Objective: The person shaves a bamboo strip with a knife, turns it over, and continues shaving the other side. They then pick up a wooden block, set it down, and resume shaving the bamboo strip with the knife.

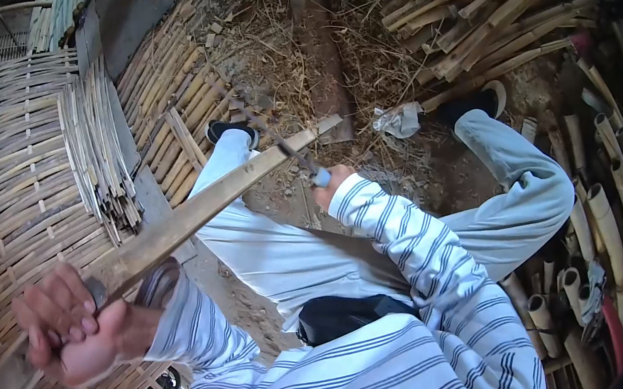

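Observation:
A long wooden strip (pixel 204 216) slants from the lower left up to the middle of the head view. My left hand (pixel 78 325) is closed around its near end, fingers curled, with a small greyish piece showing beside the thumb. Near the far end, my right hand (pixel 334 184) grips a long-bladed knife (pixel 321 177) by its pale blue handle. The dark blade lies across the strip and points up and to the left. Its exact shape is hard to make out against the ground.
Woven bamboo panels (pixel 10 181) cover the left side, with a bundle of thin strips (pixel 99 153) on them. Bamboo poles (pixel 608 215) stand at the right, and more lie (pixel 495 30) at the top. A log (pixel 322 48) and a plastic bag (pixel 398 120) lie beyond my feet.

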`<state>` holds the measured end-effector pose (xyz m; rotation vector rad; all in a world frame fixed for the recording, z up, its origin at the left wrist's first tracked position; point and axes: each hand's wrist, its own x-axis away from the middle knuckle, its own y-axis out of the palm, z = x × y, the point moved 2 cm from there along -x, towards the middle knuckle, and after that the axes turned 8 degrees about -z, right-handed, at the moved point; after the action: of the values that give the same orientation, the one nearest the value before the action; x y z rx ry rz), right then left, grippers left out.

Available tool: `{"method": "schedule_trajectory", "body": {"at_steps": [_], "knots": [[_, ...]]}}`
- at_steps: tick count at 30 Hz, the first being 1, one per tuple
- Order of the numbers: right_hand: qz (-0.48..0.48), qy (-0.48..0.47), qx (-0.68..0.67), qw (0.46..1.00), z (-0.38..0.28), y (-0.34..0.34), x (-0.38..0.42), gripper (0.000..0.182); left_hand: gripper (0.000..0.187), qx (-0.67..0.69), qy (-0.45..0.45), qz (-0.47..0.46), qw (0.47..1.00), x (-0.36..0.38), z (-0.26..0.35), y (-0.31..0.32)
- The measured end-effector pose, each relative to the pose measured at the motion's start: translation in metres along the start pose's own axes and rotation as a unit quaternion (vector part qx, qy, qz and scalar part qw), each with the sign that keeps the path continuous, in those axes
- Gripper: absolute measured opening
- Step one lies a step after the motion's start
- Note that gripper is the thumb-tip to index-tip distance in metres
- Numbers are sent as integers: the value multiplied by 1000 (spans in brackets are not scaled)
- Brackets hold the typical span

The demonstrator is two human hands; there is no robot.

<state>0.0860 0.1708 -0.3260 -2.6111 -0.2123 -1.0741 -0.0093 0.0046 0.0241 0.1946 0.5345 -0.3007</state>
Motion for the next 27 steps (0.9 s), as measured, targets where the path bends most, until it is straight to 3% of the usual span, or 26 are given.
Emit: {"method": "schedule_trajectory", "body": {"at_steps": [1, 2, 4, 5, 6, 8, 9, 11, 13, 14, 16, 17, 20, 22, 23, 24, 26, 27], "knots": [[16, -19, 12, 1000, 9, 1, -5, 29, 24, 18, -1, -25, 1000, 1, 0, 5], [-12, 51, 10, 999, 34, 14, -29, 26, 24, 13, -1, -18, 1000, 5, -1, 5], [25, 143, 15, 989, 109, 52, -105, 26, 22, 11, 14, -21, 1000, 3, -2, 5], [12, 116, 34, 993, 71, 27, -69, 28, 22, 10, 22, -18, 1000, -2, -2, 6], [82, 153, 35, 984, 56, 30, -62, 28, 22, 8, 23, -11, 1000, -2, -2, 3], [84, 14, 54, 995, 29, 14, -24, 26, 23, 5, 11, -2, 1000, 7, -1, 4], [66, -98, 13, 993, 8, 1, 0, 26, 23, 12, 10, -11, 1000, 7, 1, 10], [-37, -28, 145, 988, 16, -3, -15, 27, 24, -4, 37, 15, 999, 11, -1, 13], [10, 105, -104, 989, 69, 25, -52, 29, 24, -60, 15, 60, 996, 16, 6, 10], [45, 104, 44, 993, 86, 39, -86, 32, 24, -69, 32, 83, 994, 13, 1, 11], [53, 106, 17, 993, 41, 17, -43, 35, 23, -57, 32, 99, 993, 14, 5, 13], [45, 67, -19, 997, 20, 9, -17, 36, 22, -46, 34, 103, 993, 16, 4, 20], [-9, -70, 34, 997, -8, 3, 12, 33, 21, -13, 20, 78, 997, 11, 2, 26], [-36, 64, 63, 995, 39, 39, -39, 33, 20, -31, 1, 79, 996, 16, 9, 24], [-35, 151, -72, 985, 69, 37, -63, 30, 20, -48, 5, 89, 995, 17, 9, 20], [-43, 136, 16, 990, 91, 39, -88, 37, 20, -51, 31, 107, 992, 16, 4, 19], [-11, 124, 30, 992, 32, 0, -31, 39, 21, -42, 33, 75, 996, 11, 5, 20], [19, 120, 16, 992, 34, 12, -27, 42, 22, -32, 30, 63, 997, 12, 4, 20]]}}
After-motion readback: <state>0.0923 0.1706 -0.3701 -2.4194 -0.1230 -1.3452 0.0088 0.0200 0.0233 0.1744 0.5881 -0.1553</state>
